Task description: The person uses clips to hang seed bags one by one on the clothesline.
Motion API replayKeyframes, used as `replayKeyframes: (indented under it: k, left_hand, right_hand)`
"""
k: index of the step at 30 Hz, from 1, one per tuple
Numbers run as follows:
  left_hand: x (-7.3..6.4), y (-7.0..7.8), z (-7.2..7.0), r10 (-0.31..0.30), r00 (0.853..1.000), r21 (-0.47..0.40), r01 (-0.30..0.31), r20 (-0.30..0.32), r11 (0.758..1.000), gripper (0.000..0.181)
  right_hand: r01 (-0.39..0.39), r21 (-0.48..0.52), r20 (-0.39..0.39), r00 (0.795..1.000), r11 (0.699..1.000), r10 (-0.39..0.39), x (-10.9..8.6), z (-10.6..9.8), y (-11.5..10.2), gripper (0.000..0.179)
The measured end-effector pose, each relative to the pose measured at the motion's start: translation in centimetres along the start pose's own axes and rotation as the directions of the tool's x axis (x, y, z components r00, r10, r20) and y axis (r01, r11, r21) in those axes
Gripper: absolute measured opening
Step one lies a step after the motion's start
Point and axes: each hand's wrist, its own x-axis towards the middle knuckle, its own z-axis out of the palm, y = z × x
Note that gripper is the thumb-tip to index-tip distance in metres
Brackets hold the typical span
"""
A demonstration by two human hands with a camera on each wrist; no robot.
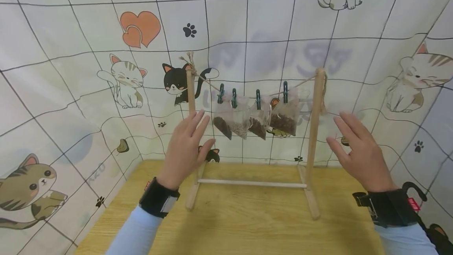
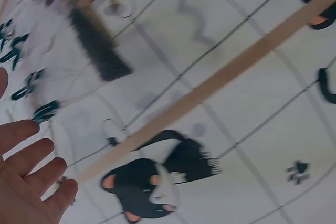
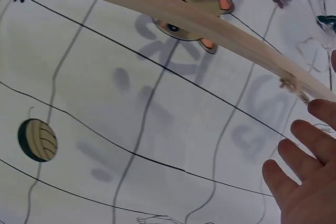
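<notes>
Several small clear bags hang from a string [image 1: 301,84] tied between two wooden posts, each held by a dark green clothespin [image 1: 285,91]. The leftmost bag [image 1: 222,127] has dark contents, its neighbour [image 1: 239,127] pale ones. Reddish-brown bits fill the larger bag [image 1: 284,119] at the right. My left hand [image 1: 185,146] is raised by the left post [image 1: 191,93], fingers extended and holding nothing. Outside the right post [image 1: 314,129], my right hand [image 1: 364,154] is also raised, its fingers spread and empty. In the left wrist view, clothespins [image 2: 46,111] appear beyond the fingertips.
The wooden stand has feet on a yellow wood-grain table [image 1: 247,223] and a pale crossbar [image 1: 251,183] low between them. Behind it hangs a white cloth [image 1: 226,19] printed with cats and grid lines. A black curved object [image 1: 415,189] lies beyond my right wrist.
</notes>
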Motion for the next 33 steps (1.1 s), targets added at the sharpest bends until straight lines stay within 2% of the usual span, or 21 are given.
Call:
replayKeyframes:
  k: [4, 11, 16, 22, 24, 28, 30, 33]
  left_hand:
    - [-3.9, -0.5, 1.3, -0.07, 0.995, 0.076, 0.064, 0.072, 0.995, 0.059]
    - [-10.4, -0.8, 4.1, -0.193, 0.974, 0.144, 0.175, 0.122, 0.974, 0.06]
    - [-13.6, -0.7, 5.5, -0.256, 0.957, 0.134, 0.238, 0.139, 0.962, 0.063]
    - [-17.0, -0.7, 6.5, -0.32, 0.925, 0.158, 0.291, 0.207, 0.944, 0.067]
    - [-17.9, -0.7, 6.8, -0.344, 0.908, 0.169, 0.31, 0.239, 0.936, 0.067]
    - [-19.5, -0.6, 7.2, -0.384, 0.879, 0.193, 0.34, 0.282, 0.92, 0.07]
    - [-20.1, -0.6, 7.4, -0.396, 0.87, 0.201, 0.349, 0.293, 0.915, 0.07]
    - [-20.5, -0.5, 7.3, -0.409, 0.859, 0.203, 0.361, 0.307, 0.91, 0.069]
  right_hand:
    - [-0.014, -0.003, 0.044, 0.999, 1.0, 0.014, -2.9, 2.1, 0.5, 0.067]
    - [-0.115, 0.012, 0.181, 0.977, 0.993, 0.111, -7.3, 4.7, 0.5, 0.062]
    - [-0.189, -0.012, 0.259, 0.948, 0.982, 0.185, -10.1, 5.9, 0.4, 0.062]
    - [-0.201, -0.008, 0.296, 0.935, 0.98, 0.194, -13.3, 7.3, 0.3, 0.064]
    - [-0.224, -0.01, 0.339, 0.916, 0.975, 0.214, -14.3, 7.7, 0.1, 0.065]
    - [-0.27, -0.065, 0.437, 0.858, 0.961, 0.271, -15.7, 8.2, -0.5, 0.067]
    - [-0.281, -0.098, 0.474, 0.831, 0.955, 0.293, -16.0, 8.3, -0.7, 0.067]
    - [-0.283, -0.123, 0.503, 0.808, 0.951, 0.306, -16.2, 8.4, -0.8, 0.068]
